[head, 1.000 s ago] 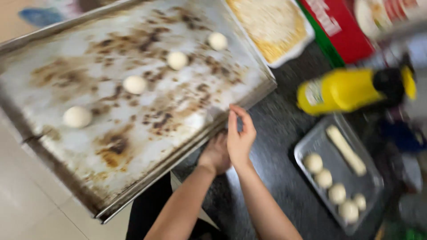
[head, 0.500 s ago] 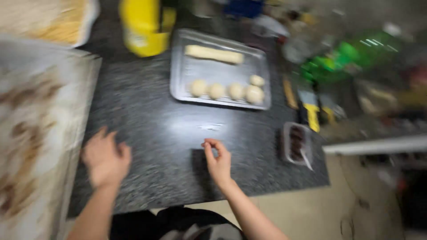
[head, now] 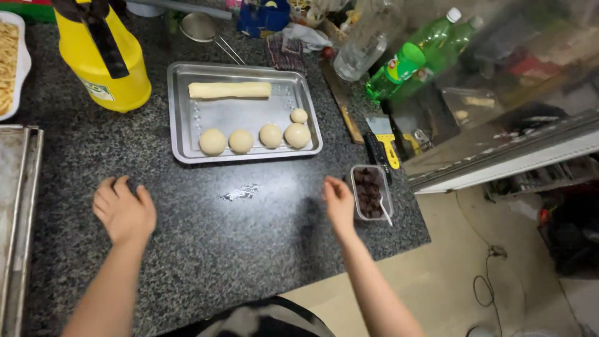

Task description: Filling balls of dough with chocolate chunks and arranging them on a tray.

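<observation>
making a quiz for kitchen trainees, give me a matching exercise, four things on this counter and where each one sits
Things:
1. dough log
2. yellow jug
3. tub of dark filling
4. foil scrap

Places:
A. beside the right hand
B. on the bare counter between the two hands
C. at the far end of the small steel tray
D. left of the small steel tray

Pairs: 1-C, 2-D, 3-A, 4-B

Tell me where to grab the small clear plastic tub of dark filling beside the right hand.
Probably grip the small clear plastic tub across its two long walls from above. Its narrow width suits a pinch; the right hand lies just left, and a white spoon leans at its near corner, so avoid that end.
</observation>
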